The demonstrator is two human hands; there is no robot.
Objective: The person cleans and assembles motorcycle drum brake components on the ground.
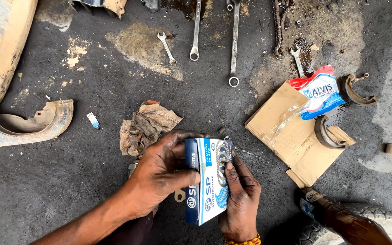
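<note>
A blue and white cardboard box (207, 179) is held upright between both hands over the dark oily ground. My left hand (159, 170) wraps its left side, thumb across the front. From below, my right hand (239, 199) presses fingers on the box's right face. Both hands are greasy. A dirty rag (146, 124) lies just behind the left hand.
Several spanners (234, 45) lie at the top, beside a chain (277, 27). A flattened cardboard sheet (291, 136) carries a brake shoe (327, 134) and a plastic bag (318, 90); another shoe (357, 93) lies right. Muddy mudguard (28, 122) left. Tyre (386, 224) bottom right.
</note>
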